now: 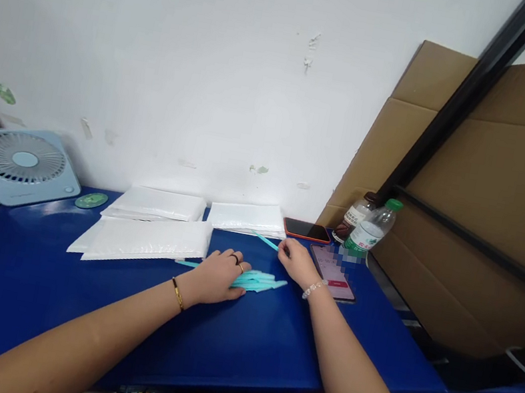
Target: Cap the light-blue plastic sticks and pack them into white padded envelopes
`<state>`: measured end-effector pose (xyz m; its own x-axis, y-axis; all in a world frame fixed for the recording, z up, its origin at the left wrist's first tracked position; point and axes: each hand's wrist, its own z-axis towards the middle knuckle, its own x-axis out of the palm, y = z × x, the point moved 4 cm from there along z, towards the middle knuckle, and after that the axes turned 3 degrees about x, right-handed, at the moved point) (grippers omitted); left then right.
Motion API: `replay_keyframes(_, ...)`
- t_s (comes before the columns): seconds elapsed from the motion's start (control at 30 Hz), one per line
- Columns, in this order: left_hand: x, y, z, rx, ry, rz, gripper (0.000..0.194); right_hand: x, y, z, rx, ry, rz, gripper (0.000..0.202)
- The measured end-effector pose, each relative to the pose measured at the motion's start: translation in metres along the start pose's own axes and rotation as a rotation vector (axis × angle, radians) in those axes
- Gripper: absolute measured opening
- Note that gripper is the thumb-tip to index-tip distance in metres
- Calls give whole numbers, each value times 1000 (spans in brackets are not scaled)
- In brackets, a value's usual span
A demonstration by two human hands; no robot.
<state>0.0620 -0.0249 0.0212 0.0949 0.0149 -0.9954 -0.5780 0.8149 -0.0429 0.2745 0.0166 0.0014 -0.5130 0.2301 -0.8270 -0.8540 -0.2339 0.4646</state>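
A bunch of slim, flat turquoise sticks (260, 282) lies on the blue table. My left hand (220, 277) is closed over the bunch's left part, fingers curled across it and thumb at the near side. The far end of at least one stick pokes out to the left of that hand. Between the thumb and fingers of my right hand (298, 262) is a single turquoise stick (265, 241), pinched near one end. It points up and left, toward a stack of white packets (247, 217). The fingertips partly hide its held end.
More white packets (147, 241) lie left of my hands. A pale blue fan (25, 161) and a green disc (92, 200) stand at far left. Beside my right hand are a lit phone (331, 269), a dark phone (307, 231) and two bottles (372, 233). Cardboard (496, 197) borders the right.
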Motion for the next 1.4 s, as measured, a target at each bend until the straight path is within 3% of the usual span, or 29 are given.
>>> replay_keyframes(0.13, -1, -9, -6, 46, -42, -25, 38, 5, 14, -1, -105, 54, 128, 10)
replay_keyframes(0.23, -9, 5, -1, -53, -185, -54, 46, 7, 24, -3, -168, 87, 167, 11)
replay_keyframes(0.33, -15, 21, 7, -159, -324, -19, 42, 8, 34, -4, -241, 104, 192, 11)
replay_keyframes(0.43, -4, 29, 17, -130, -219, -30, 30, 9, 43, -5, -284, 117, 223, 12)
replay_keyframes(0.53, 9, 37, 20, -130, -125, -127, 35, 9, 44, -5, -250, 146, 253, 9)
replay_keyframes(0.67, 15, 54, 17, -135, -183, -250, 38, 6, 33, -4, -108, 198, 314, 16)
replay_keyframes(0.8, 19, 63, 17, -89, -191, -323, 39, 5, 26, -1, -64, 229, 353, 19)
replay_keyframes(0.97, 19, 73, 15, -216, -229, -265, 40, 0, 13, 2, -25, 192, 245, 17)
replay_keyframes(1.07, 19, 75, 13, -257, -255, -213, 34, -3, 14, 1, -89, 157, 149, 14)
replay_keyframes(1.17, 20, 74, 12, -264, -270, -180, 28, -6, 30, -3, -214, 134, 131, 12)
replay_keyframes(1.3, 14, 69, 9, -289, -323, -182, 29, 2, 51, -9, -297, 276, 171, 15)
replay_keyframes(1.4, 6, 59, 7, -265, -315, -215, 28, 10, 54, -9, -294, 335, 142, 12)
